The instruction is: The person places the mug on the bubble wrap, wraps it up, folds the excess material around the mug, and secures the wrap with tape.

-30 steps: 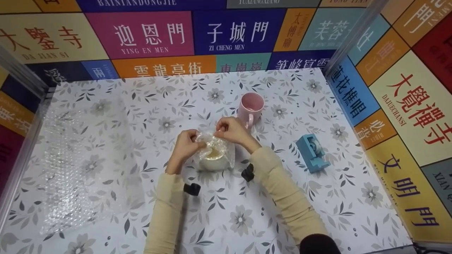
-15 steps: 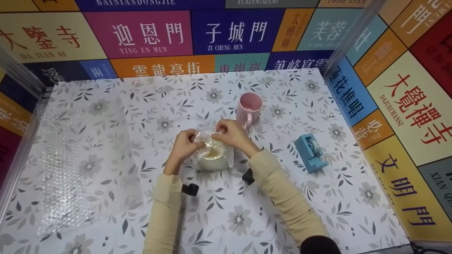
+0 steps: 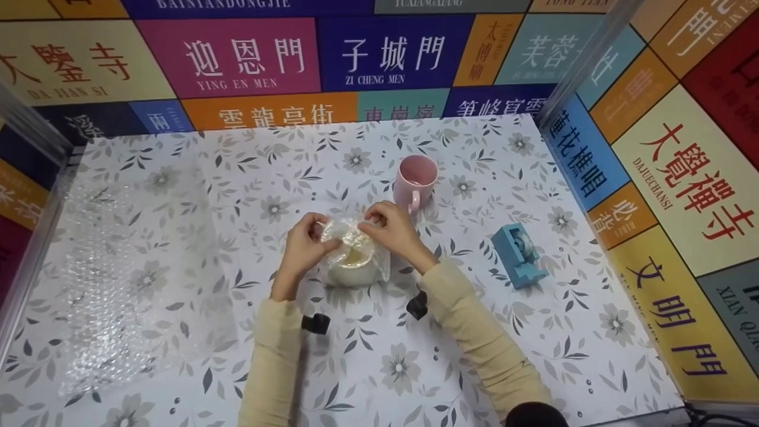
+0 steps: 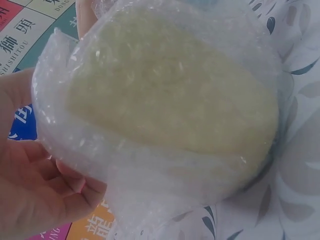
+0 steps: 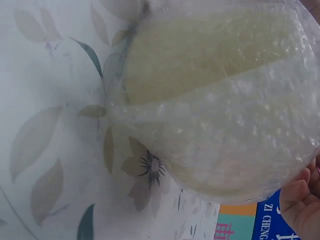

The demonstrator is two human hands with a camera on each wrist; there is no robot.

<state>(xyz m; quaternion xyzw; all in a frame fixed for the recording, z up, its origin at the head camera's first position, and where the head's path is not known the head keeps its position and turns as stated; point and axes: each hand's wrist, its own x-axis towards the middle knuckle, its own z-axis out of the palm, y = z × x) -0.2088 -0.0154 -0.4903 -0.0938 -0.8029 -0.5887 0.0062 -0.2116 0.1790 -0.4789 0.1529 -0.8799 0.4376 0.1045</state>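
A pale yellow, rounded vessel [image 3: 354, 274] stands mid-table, wrapped in clear bubble wrap [image 3: 350, 232] that is gathered over its top. My left hand [image 3: 301, 246] pinches the wrap's left upper edge between thumb and fingers. On the opposite side my right hand [image 3: 392, 228] pinches the wrap near its upper right edge. The left wrist view has the wrapped vessel [image 4: 175, 95] filling most of it, with the left hand [image 4: 42, 185] at its edge. In the right wrist view, only some fingers [image 5: 300, 200] show beside the bubble wrap [image 5: 225, 130].
A pink mug [image 3: 412, 184] stands just behind the right hand. To the right sits a blue tape dispenser [image 3: 519, 255] with a roll of tape. A flat bubble wrap sheet [image 3: 109, 284] lies along the left side. Printed panels [image 3: 391, 53] wall the table's back and sides.
The left hand has shifted slightly left and away from the right one. The gathered wrap at the top looks a little more spread. Mug and tape dispenser stay in place.
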